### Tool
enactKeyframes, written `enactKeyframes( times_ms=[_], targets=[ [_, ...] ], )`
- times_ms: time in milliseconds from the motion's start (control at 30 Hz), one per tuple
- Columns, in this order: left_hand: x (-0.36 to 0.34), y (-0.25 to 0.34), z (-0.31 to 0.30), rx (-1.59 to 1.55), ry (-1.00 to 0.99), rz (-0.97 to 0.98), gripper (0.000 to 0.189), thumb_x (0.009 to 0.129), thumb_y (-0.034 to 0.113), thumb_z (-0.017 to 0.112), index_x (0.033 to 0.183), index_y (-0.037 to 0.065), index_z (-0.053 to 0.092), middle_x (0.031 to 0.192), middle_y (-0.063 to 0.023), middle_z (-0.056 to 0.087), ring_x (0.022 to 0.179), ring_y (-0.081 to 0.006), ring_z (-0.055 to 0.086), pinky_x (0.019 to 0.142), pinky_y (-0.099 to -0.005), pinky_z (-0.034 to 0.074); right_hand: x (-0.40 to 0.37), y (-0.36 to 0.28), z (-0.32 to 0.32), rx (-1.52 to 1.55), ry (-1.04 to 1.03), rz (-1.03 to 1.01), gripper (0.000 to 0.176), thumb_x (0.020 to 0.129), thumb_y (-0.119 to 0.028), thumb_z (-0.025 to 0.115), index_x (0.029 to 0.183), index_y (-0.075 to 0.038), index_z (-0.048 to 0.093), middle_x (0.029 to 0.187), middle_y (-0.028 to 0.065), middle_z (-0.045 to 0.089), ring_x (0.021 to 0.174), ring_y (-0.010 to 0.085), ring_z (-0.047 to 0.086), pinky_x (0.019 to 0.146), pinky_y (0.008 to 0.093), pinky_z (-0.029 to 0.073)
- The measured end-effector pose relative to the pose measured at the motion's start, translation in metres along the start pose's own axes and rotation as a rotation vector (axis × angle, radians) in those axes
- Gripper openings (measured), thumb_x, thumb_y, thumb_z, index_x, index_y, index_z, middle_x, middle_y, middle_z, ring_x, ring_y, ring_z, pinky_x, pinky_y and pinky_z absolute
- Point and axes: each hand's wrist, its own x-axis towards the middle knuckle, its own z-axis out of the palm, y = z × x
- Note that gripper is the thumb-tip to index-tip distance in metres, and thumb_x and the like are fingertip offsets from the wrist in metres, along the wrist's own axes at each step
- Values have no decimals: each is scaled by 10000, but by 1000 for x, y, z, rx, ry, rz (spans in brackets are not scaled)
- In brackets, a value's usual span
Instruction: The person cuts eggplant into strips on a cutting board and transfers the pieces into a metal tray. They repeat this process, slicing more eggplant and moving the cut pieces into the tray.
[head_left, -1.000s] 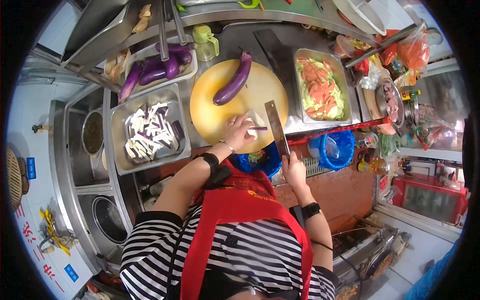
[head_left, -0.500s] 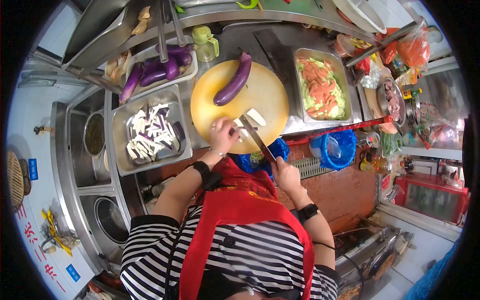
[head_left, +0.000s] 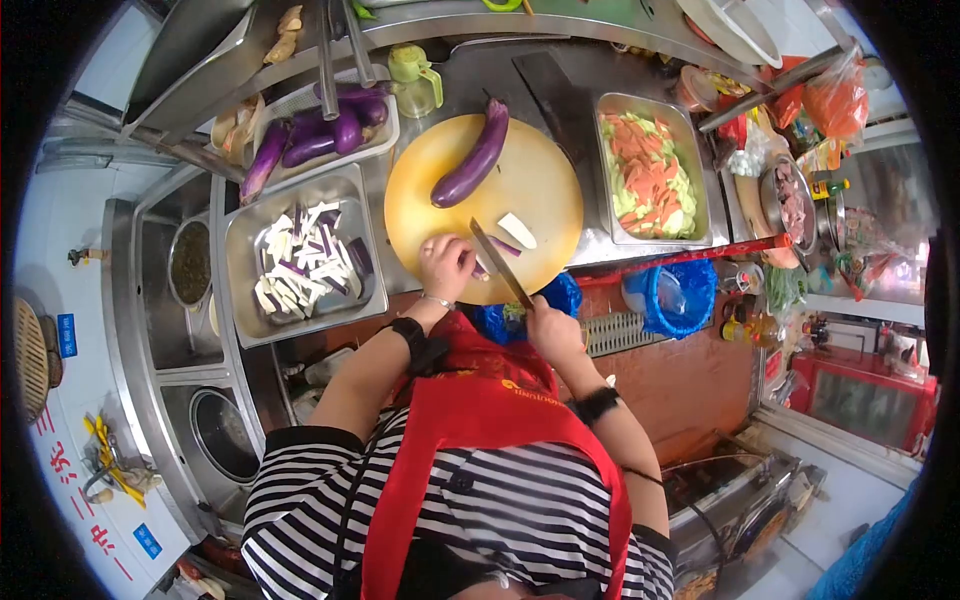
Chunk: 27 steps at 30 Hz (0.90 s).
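On the round yellow cutting board (head_left: pixel 410 190) my left hand (head_left: pixel 447 267) rests near the front edge, its fingers curled over a small eggplant piece (head_left: pixel 480 268). My right hand (head_left: pixel 553 330) grips the handle of a knife (head_left: pixel 503 264), whose blade lies slantwise just right of my left fingers. A pale cut eggplant slice (head_left: pixel 517 231) is beyond the blade, with a thin purple-edged piece close to it. A whole purple eggplant (head_left: pixel 474 163) lies at the back of the board.
Left of the board, a steel tray (head_left: pixel 235 262) holds cut eggplant strips, with a white basket (head_left: pixel 390 143) of whole eggplants behind it. A green-lidded jug (head_left: pixel 415 90) stands behind the board. To the right is a steel tray (head_left: pixel 706 180) of orange and green slices.
The knife and my right hand have shifted slightly left, and the blade has tilted. A thin purple-edged piece now shows right of the blade. The view has shifted a little.
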Motion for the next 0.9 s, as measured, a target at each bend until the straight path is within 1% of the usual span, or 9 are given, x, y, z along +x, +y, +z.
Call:
enactKeyframes(
  times_ms=[100,200,367,500,600,667,700,833,900],
  targets=[
    [5,4,4,83,24,0,114,634,132,678,693,116,582,824,-31,565,816,-241,532,769,-357,392,11,-3,2,-92,-4,-15,185,863,-247,460,864,-62,469,604,194,592,553,363,598,488,473,475],
    [4,3,6,79,21,-5,113,619,122,677,678,118,580,813,-29,563,806,-233,533,763,-356,396,5,-3,-18,-92,-26,-25,187,861,-248,460,864,-61,469,611,198,594,559,364,599,492,474,475],
    [1,1,5,2,88,-22,112,603,117,675,663,121,580,803,-21,564,783,-229,536,743,-356,406,4,-7,-5,-38,6,-34,190,861,-252,449,850,-63,467,603,196,592,553,362,598,491,475,474],
    [2,1,4,66,49,-15,114,607,121,680,660,113,579,806,-20,565,770,-229,537,736,-358,410,17,-7,-2,-85,-39,-51,196,863,-244,440,846,-50,465,606,201,591,555,368,598,505,481,477],
    [1,-3,5,59,63,-5,123,626,114,685,672,95,573,813,-42,567,777,-248,538,734,-366,409,7,-9,-20,-62,-28,-55,205,865,-242,439,843,-40,467,607,204,591,560,368,600,511,483,479],
    [-1,-7,3,-133,160,-93,122,651,101,681,702,81,572,818,-72,567,791,-273,538,740,-376,406,6,-9,-17,-34,-16,-50,211,865,-243,439,842,-36,469,606,206,590,563,368,600,512,483,480],
    [-3,-6,2,-141,171,-111,124,663,90,677,726,72,571,826,-94,566,811,-286,536,747,-383,404,11,-11,-8,-55,-34,-59,216,865,-251,445,847,-38,472,605,204,590,566,368,601,510,483,479],
    [0,-2,3,-44,122,-60,132,650,99,681,725,80,574,835,-85,565,832,-281,533,755,-382,405,20,-14,6,-119,-52,-43,221,861,-267,465,871,-47,478,602,199,588,576,366,602,509,484,475],
    [-1,0,3,51,57,-62,125,637,134,680,718,109,589,850,-50,569,835,-262,530,753,-370,403,15,-11,-2,-80,-26,-60,218,859,-269,473,861,-51,481,596,196,586,566,365,600,502,482,474]
  ],
)
